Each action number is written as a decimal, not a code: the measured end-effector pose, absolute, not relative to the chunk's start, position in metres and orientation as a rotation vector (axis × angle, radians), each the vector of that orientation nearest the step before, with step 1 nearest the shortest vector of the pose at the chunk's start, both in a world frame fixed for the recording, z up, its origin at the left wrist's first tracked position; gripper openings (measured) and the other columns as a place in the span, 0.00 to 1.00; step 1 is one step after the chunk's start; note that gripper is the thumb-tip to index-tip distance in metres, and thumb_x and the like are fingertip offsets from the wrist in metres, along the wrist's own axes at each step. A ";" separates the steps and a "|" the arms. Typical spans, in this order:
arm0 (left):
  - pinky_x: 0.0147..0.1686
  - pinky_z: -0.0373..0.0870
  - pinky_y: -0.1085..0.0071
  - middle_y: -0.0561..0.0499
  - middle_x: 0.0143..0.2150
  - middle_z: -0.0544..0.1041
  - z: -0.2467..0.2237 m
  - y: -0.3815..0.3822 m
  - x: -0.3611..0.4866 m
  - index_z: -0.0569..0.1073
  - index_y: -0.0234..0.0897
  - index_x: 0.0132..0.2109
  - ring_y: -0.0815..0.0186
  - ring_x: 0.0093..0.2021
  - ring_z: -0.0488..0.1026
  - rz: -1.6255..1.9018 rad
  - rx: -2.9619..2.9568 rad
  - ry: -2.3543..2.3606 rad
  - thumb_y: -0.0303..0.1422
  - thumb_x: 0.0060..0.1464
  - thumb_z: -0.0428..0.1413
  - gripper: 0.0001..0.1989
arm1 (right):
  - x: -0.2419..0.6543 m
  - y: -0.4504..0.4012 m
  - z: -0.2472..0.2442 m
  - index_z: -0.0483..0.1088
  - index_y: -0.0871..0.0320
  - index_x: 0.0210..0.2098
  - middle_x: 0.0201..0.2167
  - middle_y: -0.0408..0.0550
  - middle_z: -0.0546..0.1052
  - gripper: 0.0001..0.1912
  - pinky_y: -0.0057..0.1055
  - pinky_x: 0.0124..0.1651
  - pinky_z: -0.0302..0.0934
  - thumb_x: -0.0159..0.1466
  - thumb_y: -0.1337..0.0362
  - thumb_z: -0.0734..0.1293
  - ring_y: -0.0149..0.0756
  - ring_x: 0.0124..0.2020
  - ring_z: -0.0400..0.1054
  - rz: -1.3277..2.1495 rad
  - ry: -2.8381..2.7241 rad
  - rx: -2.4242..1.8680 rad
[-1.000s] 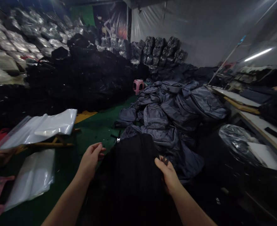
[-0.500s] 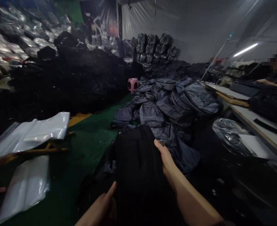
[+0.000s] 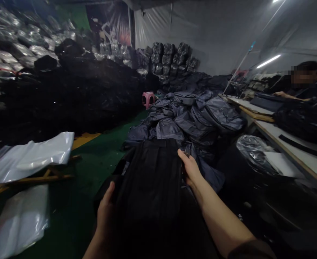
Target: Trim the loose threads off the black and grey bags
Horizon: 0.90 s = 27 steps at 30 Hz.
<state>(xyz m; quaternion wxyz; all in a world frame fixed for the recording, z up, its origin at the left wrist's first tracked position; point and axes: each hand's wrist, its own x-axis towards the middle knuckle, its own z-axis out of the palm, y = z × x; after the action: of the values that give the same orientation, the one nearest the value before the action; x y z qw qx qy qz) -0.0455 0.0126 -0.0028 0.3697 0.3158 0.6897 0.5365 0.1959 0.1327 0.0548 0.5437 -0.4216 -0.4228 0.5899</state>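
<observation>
A black backpack [image 3: 153, 180] is held in front of me, its upper end pointing away toward the heap. My right hand [image 3: 189, 167] grips its right edge near the top, thumb on the face and the other fingers mostly hidden behind. At the lower left side, my left hand [image 3: 105, 207] is closed around the bag's edge with the thumb raised; its remaining fingers are lost in the dark cloth. Just beyond the bag lies a large heap of dark grey bags [image 3: 185, 115] on the green floor [image 3: 101, 154].
On the left, clear plastic sheets [image 3: 45, 151] lie over a wooden stand, near a big dark pile [image 3: 66, 97]. A pink stool [image 3: 148, 99] stands farther back. To the right are a plastic-topped sack [image 3: 251, 151] and a long table [image 3: 295, 147], with a person [image 3: 304, 79] behind it.
My left hand has shifted left and up along the bag's side, and the bag has tilted slightly. My view has turned a little right, showing more of the person at the table.
</observation>
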 end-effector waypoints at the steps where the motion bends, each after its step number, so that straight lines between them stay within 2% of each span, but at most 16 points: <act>1: 0.44 0.73 0.60 0.50 0.43 0.78 0.003 0.015 -0.044 0.72 0.42 0.51 0.53 0.51 0.71 1.443 0.670 1.744 0.43 0.51 0.52 0.21 | 0.203 0.139 0.057 0.58 0.57 0.15 0.08 0.35 0.56 0.25 0.22 0.12 0.38 0.56 0.47 0.67 0.22 0.09 0.46 1.344 -1.016 -1.007; 3: 0.41 0.75 0.62 0.49 0.41 0.79 0.014 0.018 -0.038 0.74 0.40 0.48 0.54 0.47 0.74 1.522 0.368 1.594 0.43 0.52 0.52 0.20 | 0.217 0.144 0.061 0.55 0.57 0.14 0.09 0.34 0.53 0.27 0.22 0.12 0.37 0.57 0.46 0.66 0.21 0.10 0.42 1.282 -1.039 -1.001; 6: 0.37 0.76 0.63 0.46 0.38 0.80 0.029 0.020 -0.027 0.76 0.35 0.43 0.55 0.42 0.76 1.523 0.084 1.306 0.42 0.52 0.53 0.18 | 0.222 0.131 0.059 0.62 0.59 0.16 0.10 0.35 0.57 0.24 0.23 0.13 0.36 0.57 0.48 0.66 0.21 0.10 0.42 1.306 -1.143 -1.029; 8: 0.37 0.76 0.66 0.45 0.36 0.80 0.036 0.022 -0.021 0.77 0.34 0.40 0.57 0.40 0.77 1.555 -0.017 1.186 0.38 0.52 0.54 0.14 | 0.215 0.116 0.054 0.66 0.60 0.20 0.13 0.37 0.62 0.19 0.22 0.15 0.41 0.55 0.51 0.69 0.23 0.13 0.48 1.326 -1.312 -1.081; 11: 0.36 0.76 0.71 0.47 0.36 0.80 0.041 0.024 -0.017 0.78 0.35 0.37 0.60 0.39 0.77 1.657 -0.042 1.140 0.34 0.51 0.57 0.09 | 0.198 0.100 0.045 0.69 0.60 0.24 0.20 0.39 0.68 0.16 0.23 0.25 0.53 0.54 0.52 0.70 0.28 0.23 0.59 1.268 -1.540 -1.163; 14: 0.35 0.77 0.70 0.46 0.35 0.80 0.038 0.025 -0.021 0.78 0.34 0.37 0.60 0.38 0.77 1.657 -0.065 1.167 0.34 0.49 0.59 0.09 | 0.184 0.101 0.037 0.72 0.60 0.27 0.25 0.42 0.72 0.15 0.26 0.31 0.57 0.55 0.52 0.69 0.34 0.29 0.64 1.367 -1.459 -1.142; 21: 0.37 0.77 0.64 0.45 0.33 0.80 0.025 0.026 -0.045 0.76 0.31 0.42 0.58 0.34 0.78 1.654 -0.117 1.060 0.38 0.53 0.55 0.15 | 0.183 0.112 0.022 0.68 0.59 0.26 0.24 0.42 0.73 0.16 0.28 0.31 0.58 0.53 0.52 0.70 0.35 0.26 0.65 1.471 -1.206 -1.063; 27: 0.39 0.76 0.63 0.43 0.35 0.80 0.029 0.028 -0.048 0.75 0.29 0.44 0.57 0.37 0.78 1.644 -0.093 0.934 0.38 0.57 0.50 0.18 | 0.184 0.110 0.018 0.63 0.59 0.21 0.19 0.38 0.68 0.19 0.26 0.28 0.54 0.50 0.53 0.73 0.29 0.22 0.60 1.450 -1.121 -1.058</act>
<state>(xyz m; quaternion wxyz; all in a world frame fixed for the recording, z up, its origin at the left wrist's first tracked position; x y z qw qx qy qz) -0.0483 0.0281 0.0291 0.5845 -0.0397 0.4003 0.7046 0.1845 0.1096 0.0176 0.4904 -0.4355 -0.4617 0.5972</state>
